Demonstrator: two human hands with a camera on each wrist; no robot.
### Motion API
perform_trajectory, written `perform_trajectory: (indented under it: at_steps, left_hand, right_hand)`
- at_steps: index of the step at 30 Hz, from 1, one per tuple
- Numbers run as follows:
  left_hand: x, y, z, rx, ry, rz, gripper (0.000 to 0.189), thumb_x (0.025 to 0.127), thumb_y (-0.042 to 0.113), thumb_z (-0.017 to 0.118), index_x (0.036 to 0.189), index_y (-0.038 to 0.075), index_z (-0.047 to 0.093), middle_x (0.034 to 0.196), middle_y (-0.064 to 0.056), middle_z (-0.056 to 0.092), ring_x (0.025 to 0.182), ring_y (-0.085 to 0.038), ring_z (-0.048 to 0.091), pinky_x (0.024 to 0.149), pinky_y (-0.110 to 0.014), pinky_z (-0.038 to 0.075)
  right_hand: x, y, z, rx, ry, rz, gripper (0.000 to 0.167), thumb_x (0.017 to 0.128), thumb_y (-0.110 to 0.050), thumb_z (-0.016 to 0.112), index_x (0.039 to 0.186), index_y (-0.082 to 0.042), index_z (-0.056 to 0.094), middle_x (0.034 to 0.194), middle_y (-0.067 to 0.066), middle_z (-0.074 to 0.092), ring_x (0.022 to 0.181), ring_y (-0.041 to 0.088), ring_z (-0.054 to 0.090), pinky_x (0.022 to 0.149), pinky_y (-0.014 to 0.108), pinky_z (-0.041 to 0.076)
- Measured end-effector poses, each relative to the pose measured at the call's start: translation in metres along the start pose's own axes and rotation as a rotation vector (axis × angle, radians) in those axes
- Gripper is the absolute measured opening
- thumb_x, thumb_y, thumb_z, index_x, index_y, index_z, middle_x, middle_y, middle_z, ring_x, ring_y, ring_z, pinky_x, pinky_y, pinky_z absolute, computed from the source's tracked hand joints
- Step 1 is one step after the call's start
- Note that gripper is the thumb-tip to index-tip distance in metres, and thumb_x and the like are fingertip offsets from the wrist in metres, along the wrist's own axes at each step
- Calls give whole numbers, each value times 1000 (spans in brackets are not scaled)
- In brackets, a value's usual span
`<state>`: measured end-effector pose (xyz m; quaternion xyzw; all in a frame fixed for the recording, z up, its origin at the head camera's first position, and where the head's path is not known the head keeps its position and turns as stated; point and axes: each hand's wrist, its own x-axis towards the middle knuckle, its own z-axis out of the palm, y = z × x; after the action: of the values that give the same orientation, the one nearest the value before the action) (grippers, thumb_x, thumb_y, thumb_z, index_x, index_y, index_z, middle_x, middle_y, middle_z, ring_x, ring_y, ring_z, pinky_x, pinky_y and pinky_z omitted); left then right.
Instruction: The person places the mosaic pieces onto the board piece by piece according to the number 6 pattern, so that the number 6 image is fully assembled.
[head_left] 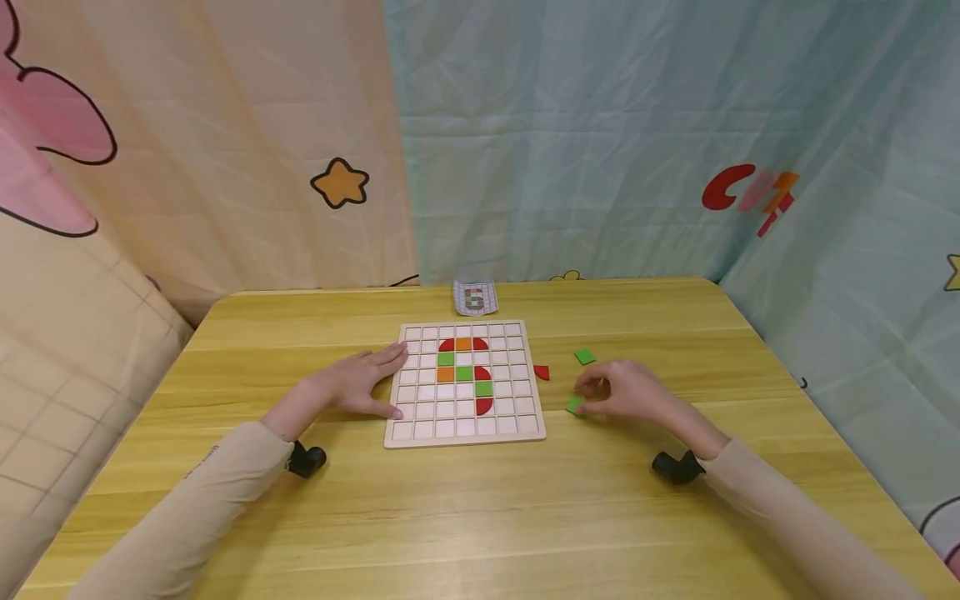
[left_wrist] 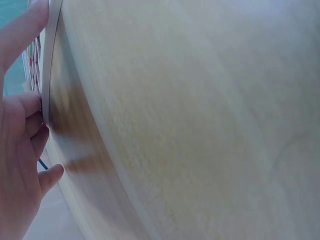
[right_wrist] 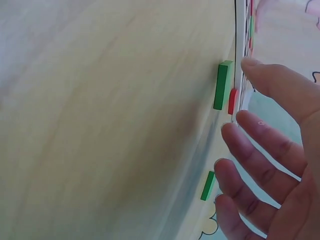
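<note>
A wooden grid board (head_left: pixel 412 429) lies on the table, with green and orange squares and red quarter-round pieces set in some cells. My left hand (head_left: pixel 362 383) rests at the board's left edge, fingers extended; in the left wrist view that hand (left_wrist: pixel 22 150) touches the rim (left_wrist: pixel 48 75). To the right of the board, my right hand (head_left: pixel 626 390) hovers by a green square tile (head_left: pixel 573 405). Thumb and fingers stand apart in the right wrist view, with the near green tile (right_wrist: pixel 223 85) beside the thumb on the table.
A loose red quarter-round piece (head_left: pixel 542 372) lies against the board's right side. Another green square tile (head_left: pixel 585 357) sits farther back. Behind the board is a small pattern card (head_left: pixel 475 298) showing a similar coloured figure. Curtains (head_left: pixel 525 167) hang beyond the table's back edge.
</note>
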<state>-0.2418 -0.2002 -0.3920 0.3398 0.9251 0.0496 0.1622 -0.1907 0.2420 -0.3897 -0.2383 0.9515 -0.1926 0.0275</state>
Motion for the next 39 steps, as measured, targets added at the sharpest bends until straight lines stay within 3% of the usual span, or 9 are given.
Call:
perform_trajectory:
  at_steps: [11,28,39]
  left_hand:
    - [1,0,0,11,-11,-8,106,81,70,58,154,6,16,162,-14,7,146,-37,23,117,-56,20]
    - [1,2,-1,7,-15,-11,105,81,67,60,154,4,16,162,-16,8,146,-38,22,117,-57,21]
    - [0,2,-1,3,0,2,105,82,66,60,153,3,17,162,-17,9,146,-37,22,116,-57,22]
  right_hand:
    - [-1,0,3,-34,-52,42,26,70,-42,84,85,-24,73,79,-14,68,72,1,59,62,22,46]
    - [3,-4,1,-42,-81,26,22,73,-29,82,91,-19,75,87,-12,70,72,4,55,63,22,45]
    - [7,-8,3,-47,-69,28,24,76,-30,79,97,-19,75,90,-9,71,72,5,54,62,24,44]
